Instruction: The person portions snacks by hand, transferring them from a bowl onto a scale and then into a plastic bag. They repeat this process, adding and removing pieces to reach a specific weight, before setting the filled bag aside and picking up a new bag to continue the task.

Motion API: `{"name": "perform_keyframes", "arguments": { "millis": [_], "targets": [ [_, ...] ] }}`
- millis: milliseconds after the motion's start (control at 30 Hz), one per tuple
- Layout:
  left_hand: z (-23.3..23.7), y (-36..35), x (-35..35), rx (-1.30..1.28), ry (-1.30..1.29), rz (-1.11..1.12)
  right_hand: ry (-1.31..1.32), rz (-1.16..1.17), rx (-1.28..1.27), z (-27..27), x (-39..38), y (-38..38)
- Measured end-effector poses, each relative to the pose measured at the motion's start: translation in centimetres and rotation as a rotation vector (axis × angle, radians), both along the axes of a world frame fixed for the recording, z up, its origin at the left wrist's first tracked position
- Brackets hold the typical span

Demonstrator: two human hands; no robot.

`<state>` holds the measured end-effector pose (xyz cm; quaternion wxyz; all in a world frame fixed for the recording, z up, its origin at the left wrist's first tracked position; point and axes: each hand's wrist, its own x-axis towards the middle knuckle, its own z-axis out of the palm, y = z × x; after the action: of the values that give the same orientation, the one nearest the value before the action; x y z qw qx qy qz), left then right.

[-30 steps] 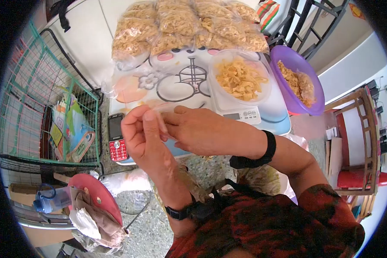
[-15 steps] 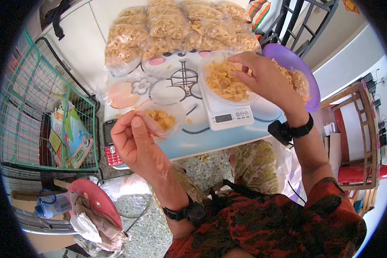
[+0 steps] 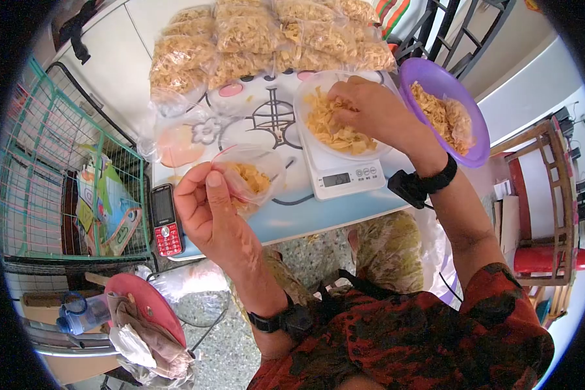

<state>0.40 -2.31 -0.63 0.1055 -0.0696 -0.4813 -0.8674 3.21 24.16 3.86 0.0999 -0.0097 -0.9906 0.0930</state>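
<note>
Bag (image 3: 257, 174) of flakes within left hand's grip (image 3: 205, 207).

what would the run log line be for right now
left hand: pinching clear plastic bag part-filled with dried flakes | right hand: reaching into translucent bowl | bowl: on digital kitchen scale

Your right hand (image 3: 378, 114) hides part of the bowl (image 3: 299, 110); the digits on your scale (image 3: 373, 184) are blurred, and the picture's top edge cuts off the packed bags (image 3: 248, 34).
</note>
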Motion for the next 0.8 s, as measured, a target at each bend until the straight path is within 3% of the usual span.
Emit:
{"name": "perform_keyframes", "arguments": {
  "millis": [167, 367, 567, 667, 767, 800],
  "targets": [
    [-0.1, -0.2, 0.0, 0.013, -0.001, -0.032, 0.207, 0.043, -0.063, 0.6, 0.3, 1.1],
    [0.0, 0.0, 0.0, 0.022, -0.025, -0.003, 0.034, -0.215, -0.775, 3.6, 2.0, 1.7],
    [0.1, -0.1, 0.2, 0.037, -0.011, -0.058, 0.238, -0.123, -1.235, 3.1, 2.0, 1.8],
    [0.2, -0.1, 0.3, 0.039, -0.025, -0.062, 0.199, -0.085, -0.96, 2.4, 1.8, 1.9],
    [0.1, -0.1, 0.3, 0.04, -0.01, -0.07, 0.137, -0.093, -0.41, 1.8, 2.3, 1.5],
    [0.2, -0.1, 0.2, 0.038, -0.018, -0.069, 0.116, -0.051, -0.342, 1.8, 2.5, 1.2]
  ]
}}
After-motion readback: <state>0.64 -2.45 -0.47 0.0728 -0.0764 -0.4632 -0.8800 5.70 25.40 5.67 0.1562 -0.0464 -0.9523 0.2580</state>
